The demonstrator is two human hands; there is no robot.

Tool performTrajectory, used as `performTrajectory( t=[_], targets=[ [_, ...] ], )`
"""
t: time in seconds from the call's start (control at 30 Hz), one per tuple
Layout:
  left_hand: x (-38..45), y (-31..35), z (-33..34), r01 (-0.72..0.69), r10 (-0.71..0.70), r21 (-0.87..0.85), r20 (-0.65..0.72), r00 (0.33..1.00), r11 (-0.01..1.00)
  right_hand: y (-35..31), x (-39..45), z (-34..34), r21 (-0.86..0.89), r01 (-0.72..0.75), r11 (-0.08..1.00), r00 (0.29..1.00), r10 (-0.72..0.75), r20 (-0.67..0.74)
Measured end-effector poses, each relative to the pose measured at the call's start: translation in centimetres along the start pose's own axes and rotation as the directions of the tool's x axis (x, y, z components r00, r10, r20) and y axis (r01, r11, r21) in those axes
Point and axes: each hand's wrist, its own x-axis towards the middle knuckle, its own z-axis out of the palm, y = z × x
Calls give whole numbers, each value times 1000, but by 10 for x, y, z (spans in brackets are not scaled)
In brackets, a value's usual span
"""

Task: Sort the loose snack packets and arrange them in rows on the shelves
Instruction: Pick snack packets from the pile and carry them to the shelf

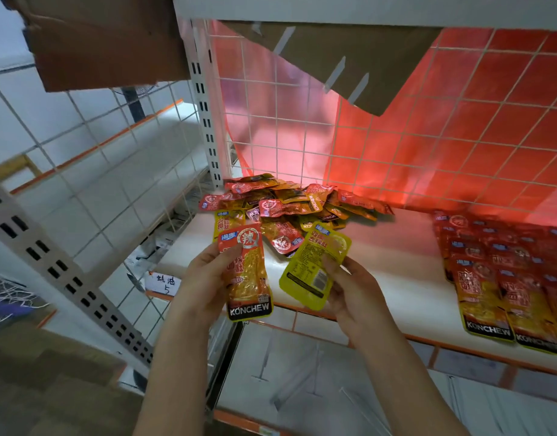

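Note:
My left hand (204, 278) grips a red and yellow KONCHEW snack packet (248, 278), face up, with a second yellow packet (228, 220) partly showing behind it. My right hand (352, 287) pinches a yellow packet (318, 265) that shows its printed back. Both are held above the front edge of the white shelf (402, 278). A loose pile of red and yellow packets (289, 206) lies at the back left of the shelf. Neat overlapping rows of red packets (503, 278) cover the shelf's right side.
A white wire grid (396, 121) with red sheeting behind it backs the shelf. A perforated upright post (204, 105) stands at the left. Cardboard (107, 42) sits above. A lower shelf (302, 388) lies below, and a handwritten label (164, 284) hangs at the left.

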Motion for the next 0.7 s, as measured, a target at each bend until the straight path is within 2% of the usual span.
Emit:
performTrajectory(
  t=[0.13,0.3,0.53,0.7],
  targets=[
    [2,-1,-2,-3,3,49,1,1000,999,-3,-4,6,22,-148,989,987,147,61],
    [3,-3,-1,0,0,53,8,1000,999,-5,-9,14,65,-360,931,929,351,119],
    [6,-7,2,8,-10,82,21,1000,997,-6,-11,12,43,-381,924,898,358,256],
    [11,-11,9,12,-16,88,55,998,996,-6,-11,-5,-6,-269,963,945,265,192]
  ],
)
